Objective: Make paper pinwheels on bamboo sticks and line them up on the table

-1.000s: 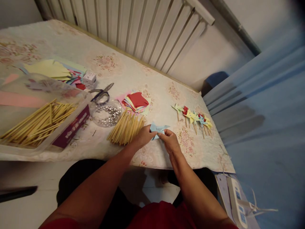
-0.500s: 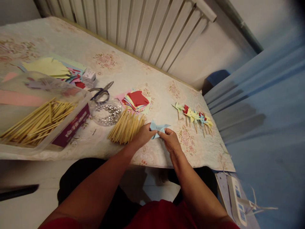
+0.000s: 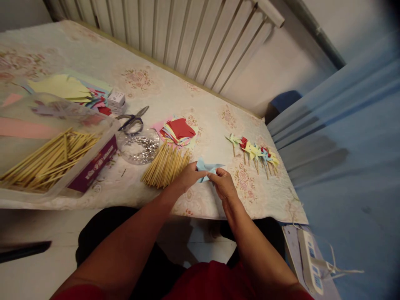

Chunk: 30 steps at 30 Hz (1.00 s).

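over the table (image 3: 203,206), the left hand (image 3: 189,175) and right hand (image 3: 224,182) pinch some blue paper (image 3: 203,165) between them, beside a bundle of sticks (image 3: 164,167).

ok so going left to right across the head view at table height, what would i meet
Plastic bin → clear round dish of small shiny pieces → bundle of sticks → left hand → light-blue paper → right hand → row of paper pinwheels → blue curtain.
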Each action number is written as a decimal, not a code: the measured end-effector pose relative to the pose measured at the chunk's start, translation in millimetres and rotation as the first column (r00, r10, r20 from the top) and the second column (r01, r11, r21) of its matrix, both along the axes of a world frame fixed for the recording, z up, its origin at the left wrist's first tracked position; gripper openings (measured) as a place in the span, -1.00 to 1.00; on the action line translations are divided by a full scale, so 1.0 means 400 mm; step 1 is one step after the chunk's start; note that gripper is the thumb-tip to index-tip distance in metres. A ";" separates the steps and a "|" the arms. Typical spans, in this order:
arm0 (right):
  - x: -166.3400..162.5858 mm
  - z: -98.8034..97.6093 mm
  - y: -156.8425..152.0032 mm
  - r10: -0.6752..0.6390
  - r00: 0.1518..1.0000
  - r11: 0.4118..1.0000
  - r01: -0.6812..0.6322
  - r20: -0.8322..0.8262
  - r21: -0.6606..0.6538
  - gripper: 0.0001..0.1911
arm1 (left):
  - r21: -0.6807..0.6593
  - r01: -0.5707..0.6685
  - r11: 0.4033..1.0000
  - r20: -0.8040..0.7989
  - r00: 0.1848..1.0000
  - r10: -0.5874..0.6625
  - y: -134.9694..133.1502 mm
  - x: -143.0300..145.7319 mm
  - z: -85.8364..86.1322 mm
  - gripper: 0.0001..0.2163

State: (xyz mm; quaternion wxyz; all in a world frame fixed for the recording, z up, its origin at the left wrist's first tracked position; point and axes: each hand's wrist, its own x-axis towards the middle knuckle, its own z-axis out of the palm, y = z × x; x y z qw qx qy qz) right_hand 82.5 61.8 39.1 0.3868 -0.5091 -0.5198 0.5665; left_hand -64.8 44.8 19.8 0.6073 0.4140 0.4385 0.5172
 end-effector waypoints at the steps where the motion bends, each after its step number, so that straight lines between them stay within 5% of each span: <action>1: 0.000 0.000 -0.001 0.006 1.000 1.000 -0.006 0.003 0.009 -0.83 | -0.011 -0.011 1.000 -0.001 1.000 0.011 0.001 0.001 -0.001 -0.74; 17: 0.033 0.019 -0.026 0.060 0.996 0.997 -0.063 -0.068 -0.036 -0.79 | 0.019 -0.010 1.000 -0.085 0.996 0.012 -0.012 0.002 0.008 -0.75; 22: 0.085 -0.008 -0.013 -0.115 0.970 0.993 0.109 -0.213 -0.039 -0.64 | -0.014 0.048 0.999 0.038 0.998 -0.048 -0.035 0.004 0.045 -0.76; 26: 0.094 -0.048 -0.009 -0.232 0.973 0.973 0.232 0.009 0.022 -0.77 | 0.036 0.238 0.971 0.149 0.959 -0.241 -0.060 0.026 0.046 -0.80; 30: 0.050 -0.074 -0.026 -0.002 0.964 0.972 -0.060 0.266 0.226 -0.80 | 0.091 0.434 0.896 0.155 0.883 -0.443 -0.083 0.050 0.029 -0.82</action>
